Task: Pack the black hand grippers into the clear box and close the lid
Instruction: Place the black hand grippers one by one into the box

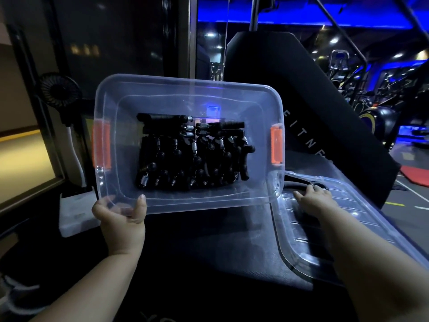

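Left of the clear box (pixel 120 108): small black fan (pixel 60 91). On its near-left rim: left hand (pixel 120 217), gripping, thumb inside. Within: black hand grippers (pixel 192 154), heaped. Right of it: "FITNE" in white on black pad (pixel 336 135); lid (pixel 308 240) off, under right hand (pixel 312 199), clasp impossible to tell.

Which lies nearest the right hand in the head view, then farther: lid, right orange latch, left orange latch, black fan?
1. lid, under the right hand
2. right orange latch, clear box right end
3. left orange latch, its left end
4. black fan, far left
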